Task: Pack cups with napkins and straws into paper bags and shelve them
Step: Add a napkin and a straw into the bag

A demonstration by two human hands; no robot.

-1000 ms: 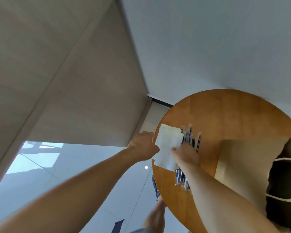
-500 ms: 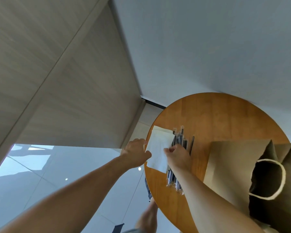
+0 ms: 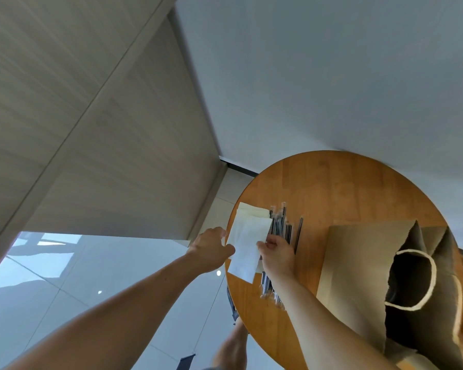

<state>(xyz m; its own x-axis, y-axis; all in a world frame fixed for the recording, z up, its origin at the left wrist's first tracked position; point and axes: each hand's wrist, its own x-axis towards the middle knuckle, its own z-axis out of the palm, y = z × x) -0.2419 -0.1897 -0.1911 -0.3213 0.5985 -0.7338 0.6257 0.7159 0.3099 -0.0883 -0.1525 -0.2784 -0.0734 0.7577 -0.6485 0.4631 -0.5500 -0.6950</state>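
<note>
A white napkin (image 3: pixel 247 244) is lifted off the napkin stack (image 3: pixel 247 210) at the left edge of the round wooden table (image 3: pixel 340 188). My left hand (image 3: pixel 211 251) pinches its left edge and my right hand (image 3: pixel 277 253) pinches its right edge. A heap of wrapped dark straws (image 3: pixel 281 231) lies just right of the napkins, partly under my right hand. A brown paper bag (image 3: pixel 364 265) with white cord handles lies on its side at the right, its mouth open toward me. No cup shows clearly; the bag's inside is dark.
The table stands close to a white wall behind it and a beige panelled wall at the left. Glossy pale floor tiles lie below the table's left edge, where my leg (image 3: pixel 233 348) shows. The far half of the tabletop is bare wood.
The napkin has come up off the stack, held between both hands. My view has shifted a little, so the bag's open mouth and handle show more.
</note>
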